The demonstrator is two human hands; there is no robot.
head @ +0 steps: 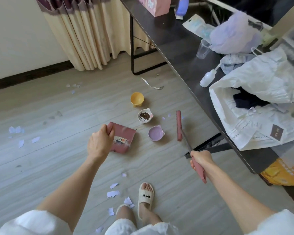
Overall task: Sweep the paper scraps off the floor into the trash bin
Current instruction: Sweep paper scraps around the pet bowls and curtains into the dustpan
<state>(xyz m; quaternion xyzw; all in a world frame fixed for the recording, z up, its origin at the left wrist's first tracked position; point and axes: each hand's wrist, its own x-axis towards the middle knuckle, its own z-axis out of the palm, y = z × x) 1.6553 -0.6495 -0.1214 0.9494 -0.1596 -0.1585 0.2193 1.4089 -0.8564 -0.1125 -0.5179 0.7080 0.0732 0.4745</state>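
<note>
Left hand (pixel 99 144) grips dustpan (pixel 124 139) — right hand (pixel 201 159) grips broom (pixel 179 126).

L hand (pixel 99 145) w/ dustpan (pixel 124 141), R hand (pixel 200 158) w/ broom (pixel 179 128)

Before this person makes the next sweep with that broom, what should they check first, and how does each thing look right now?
1. Right hand grips the pink-handled broom: ok.
2. Left hand holds the pink plastic dustpan: ok.
3. White paper scraps gathered: not ok, scattered over the floor.
4. Sweep path clear: not ok, white kibble bowl and lilac bowl sit beside the broom head.
5. Trash bin within reach: cannot tell.
</note>
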